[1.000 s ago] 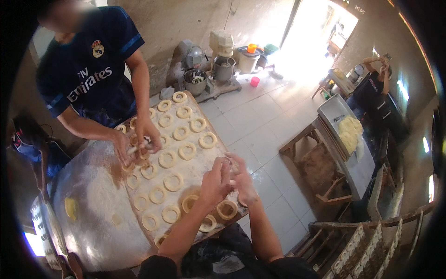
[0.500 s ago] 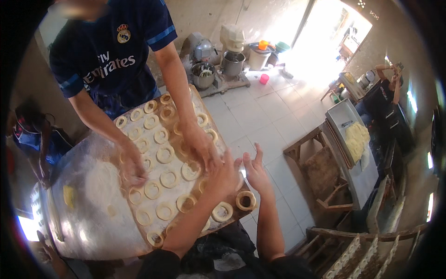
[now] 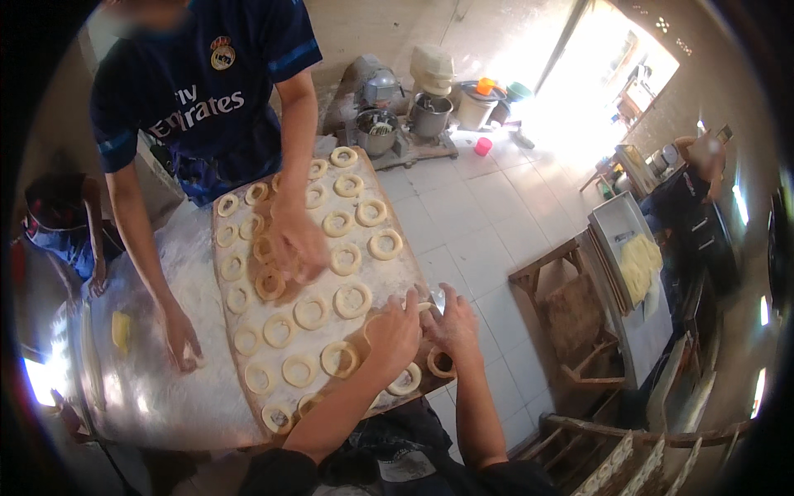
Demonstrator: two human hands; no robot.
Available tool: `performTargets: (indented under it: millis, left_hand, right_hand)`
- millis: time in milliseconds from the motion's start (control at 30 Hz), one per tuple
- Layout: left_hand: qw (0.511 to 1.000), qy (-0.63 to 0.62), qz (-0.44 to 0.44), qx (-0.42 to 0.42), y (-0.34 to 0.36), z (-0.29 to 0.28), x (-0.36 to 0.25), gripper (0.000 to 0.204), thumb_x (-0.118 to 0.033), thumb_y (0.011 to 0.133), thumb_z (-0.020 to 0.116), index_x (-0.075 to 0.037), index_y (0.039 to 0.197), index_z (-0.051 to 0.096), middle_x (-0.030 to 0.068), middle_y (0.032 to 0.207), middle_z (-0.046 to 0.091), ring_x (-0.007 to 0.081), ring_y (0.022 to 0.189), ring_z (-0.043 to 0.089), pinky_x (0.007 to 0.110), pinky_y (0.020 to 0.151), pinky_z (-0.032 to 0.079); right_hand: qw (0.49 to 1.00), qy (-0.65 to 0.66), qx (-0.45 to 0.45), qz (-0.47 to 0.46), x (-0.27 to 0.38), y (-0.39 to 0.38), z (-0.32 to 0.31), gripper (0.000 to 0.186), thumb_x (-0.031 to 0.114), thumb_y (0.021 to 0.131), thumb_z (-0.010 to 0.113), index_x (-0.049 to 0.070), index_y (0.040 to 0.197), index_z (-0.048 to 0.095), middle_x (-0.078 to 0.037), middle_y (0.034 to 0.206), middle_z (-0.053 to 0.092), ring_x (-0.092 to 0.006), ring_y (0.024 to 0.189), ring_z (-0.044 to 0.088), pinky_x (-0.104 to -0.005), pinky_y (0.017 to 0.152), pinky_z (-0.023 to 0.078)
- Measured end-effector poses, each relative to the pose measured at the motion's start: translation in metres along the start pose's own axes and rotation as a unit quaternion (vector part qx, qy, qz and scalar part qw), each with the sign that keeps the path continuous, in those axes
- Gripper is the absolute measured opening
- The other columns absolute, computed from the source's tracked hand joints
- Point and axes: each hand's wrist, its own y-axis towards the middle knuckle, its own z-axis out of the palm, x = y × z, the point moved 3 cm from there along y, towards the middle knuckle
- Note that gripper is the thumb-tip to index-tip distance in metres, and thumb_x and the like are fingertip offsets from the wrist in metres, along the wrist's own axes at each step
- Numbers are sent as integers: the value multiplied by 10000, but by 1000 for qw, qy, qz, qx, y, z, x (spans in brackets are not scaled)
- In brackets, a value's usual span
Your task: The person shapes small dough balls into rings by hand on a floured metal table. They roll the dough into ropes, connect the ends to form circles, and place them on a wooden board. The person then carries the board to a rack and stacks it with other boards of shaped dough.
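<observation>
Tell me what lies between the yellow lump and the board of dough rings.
In the head view, the co-worker's right hand and floured tabletop lie between the yellow lump and the board.

A worn beige wall is rising on the far side, with two mixers standing before it. Pale square tiles are covering the floor. Daylight is pouring in through a doorway at far right, washing out the floor beside it. On the right, a metal-topped table is resting on a wooden frame; bright strips are glowing beyond. A wooden rack is standing near right, and a shiny bench is stretching across the left.
</observation>
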Motion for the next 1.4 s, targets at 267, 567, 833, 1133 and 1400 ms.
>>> performTargets:
  millis: [267,567,833,1133,1400]
  left_hand:
    - [995,-96,-20,-10,-12,-16,17,611,-275,859,687,-75,1362,403,225,1101,589,409,944,648,479,769,531]
    - [954,-202,-146,-168,-104,-65,142,320,-185,928,600,-81,1229,569,204,1039,667,375,919,662,453,762,514]
    - [916,-209,-303,-156,-181,-69,153,200,-45,924,543,-17,1105,622,167,863,619,323,724,600,412,686,468]
    - [879,-99,-398,-244,-273,-45,206,250,-70,962,468,19,1187,532,242,1141,570,423,1040,550,460,877,435]
    - [854,-157,-473,-151,-299,-14,208,401,-303,1039,385,31,1237,486,300,1205,558,490,1131,511,525,943,396]
  right_hand:
    - [996,30,-77,-19,4,-21,-12,650,372,879,639,133,1435,401,-212,1127,596,-374,1055,596,-492,910,462]
    - [990,124,-64,-13,-46,-71,-46,433,245,893,663,65,1274,567,-173,1030,616,-255,833,616,-365,746,511]
    - [989,142,-39,-33,-53,-77,-31,333,217,930,628,49,1216,600,-135,878,627,-199,639,592,-340,627,508]
    - [966,256,29,11,-81,-69,-1,343,284,1020,481,-8,1083,651,-178,842,672,-269,751,666,-384,710,514]
    - [961,276,7,8,-93,-67,21,447,368,1046,422,-9,997,656,-41,685,598,-103,546,542,-270,484,437]
